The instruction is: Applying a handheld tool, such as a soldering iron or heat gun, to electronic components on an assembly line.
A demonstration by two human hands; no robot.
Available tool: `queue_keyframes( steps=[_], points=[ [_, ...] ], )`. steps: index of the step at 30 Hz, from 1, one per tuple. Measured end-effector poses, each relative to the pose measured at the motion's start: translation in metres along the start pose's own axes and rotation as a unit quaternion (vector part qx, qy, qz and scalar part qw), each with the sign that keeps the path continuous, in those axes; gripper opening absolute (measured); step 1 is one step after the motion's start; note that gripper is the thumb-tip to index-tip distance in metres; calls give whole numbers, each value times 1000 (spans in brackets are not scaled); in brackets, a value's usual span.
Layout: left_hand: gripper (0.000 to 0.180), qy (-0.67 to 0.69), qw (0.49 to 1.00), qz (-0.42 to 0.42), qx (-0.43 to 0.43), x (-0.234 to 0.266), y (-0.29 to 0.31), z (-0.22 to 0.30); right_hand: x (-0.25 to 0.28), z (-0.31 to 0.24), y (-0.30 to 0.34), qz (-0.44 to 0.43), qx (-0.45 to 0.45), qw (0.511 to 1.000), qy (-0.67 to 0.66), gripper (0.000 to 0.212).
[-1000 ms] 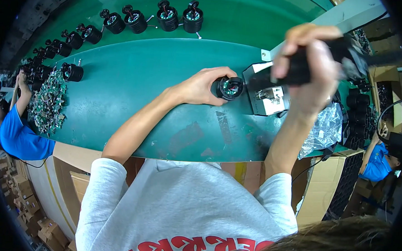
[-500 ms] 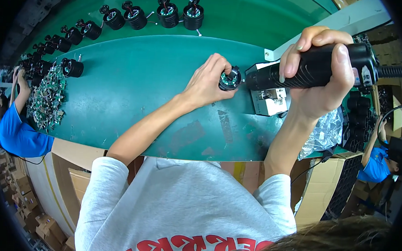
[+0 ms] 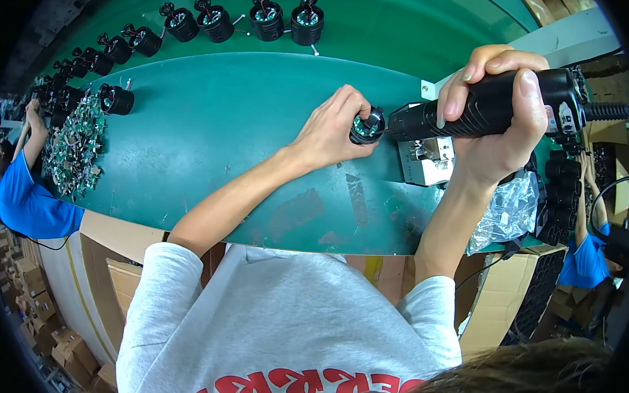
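Note:
A small black cylindrical housing [image 3: 364, 136] with a green circuit board in its open top is held in my left hand [image 3: 325, 129], tilted toward the right. My fingers wrap round its far and left sides, hiding part of it. In my right hand [image 3: 498, 153] lies a thick black electric screwdriver [image 3: 492, 99], gripped round its body and pointing left. Its tip is at the housing's right edge; whether the bit touches a screw is too small to tell. Just under the screwdriver's nose stands a metal-and-black box [image 3: 426, 167], likely a screw feeder, partly covered.
Several similar black housings [image 3: 266, 24] with wires line the far side, curving left. One housing [image 3: 117, 100] stands near a heap of circuit boards [image 3: 75, 145]. A clear plastic bag [image 3: 505, 214] lies right on the green table [image 3: 211, 141]. Blue-sleeved people work at both sides.
My left hand and the housing have shifted slightly right, closing the small gap to the screwdriver's tip. Both hands keep their holds. The person at right has moved an arm.

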State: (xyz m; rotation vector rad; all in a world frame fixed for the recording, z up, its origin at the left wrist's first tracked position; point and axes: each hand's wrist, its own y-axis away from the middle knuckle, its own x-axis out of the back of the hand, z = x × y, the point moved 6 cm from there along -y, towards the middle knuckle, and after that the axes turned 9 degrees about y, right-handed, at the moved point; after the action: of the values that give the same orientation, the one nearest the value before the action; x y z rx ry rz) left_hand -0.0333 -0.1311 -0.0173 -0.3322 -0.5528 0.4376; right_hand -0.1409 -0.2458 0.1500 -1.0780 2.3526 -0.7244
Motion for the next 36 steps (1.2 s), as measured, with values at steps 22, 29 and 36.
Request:
queue_keyframes(
  steps=[22, 29, 36],
  points=[
    [51, -41, 997, 44, 38, 7, -51, -24, 35, -53, 6, 24, 49, 991, 124, 18],
    [67, -61, 979, 156, 115, 29, -105, -74, 29, -14, 2, 82, -59, 992, 79, 22],
    [65, -102, 948, 210, -214, -4, -126, 19, 41, -66, 3, -12, 36, 998, -48, 25]
  ],
)
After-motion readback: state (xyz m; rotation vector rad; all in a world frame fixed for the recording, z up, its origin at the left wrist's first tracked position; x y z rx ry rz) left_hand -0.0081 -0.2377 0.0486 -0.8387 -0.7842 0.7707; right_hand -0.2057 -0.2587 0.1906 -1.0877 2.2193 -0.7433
